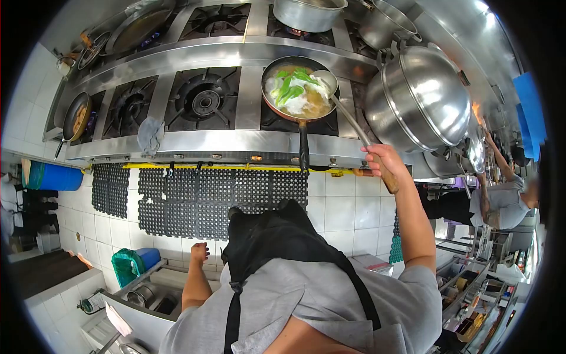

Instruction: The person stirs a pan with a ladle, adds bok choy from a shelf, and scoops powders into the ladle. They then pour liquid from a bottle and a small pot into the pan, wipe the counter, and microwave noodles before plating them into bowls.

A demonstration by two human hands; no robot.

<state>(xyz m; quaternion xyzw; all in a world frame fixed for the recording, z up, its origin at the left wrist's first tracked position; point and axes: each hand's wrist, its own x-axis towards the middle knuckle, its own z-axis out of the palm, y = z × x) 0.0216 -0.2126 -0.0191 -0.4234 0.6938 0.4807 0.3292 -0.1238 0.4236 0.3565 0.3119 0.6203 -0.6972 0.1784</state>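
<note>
My right hand [383, 162] is wrapped round the wooden handle of a long metal ladle [352, 121]. The bowl of the ladle rests at the right side of a frying pan [303, 118], among its contents. In the pan are green leaves [289, 88], something white and a yellowish liquid. The pan sits on a front burner, its dark handle [303, 147] pointing toward me with no hand on it. My left hand [200, 252] hangs low at my left side, away from the stove, with its fingers partly curled; whether they hold anything is too small to tell.
Open burners [206, 101] lie left of the pan, with a grey cloth [151, 135] on the stove edge. A large metal dome [427, 97] stands to the right. Behind is a pot [309, 15]; far left, a small pan [76, 116]. A co-worker [501, 203] stands at right.
</note>
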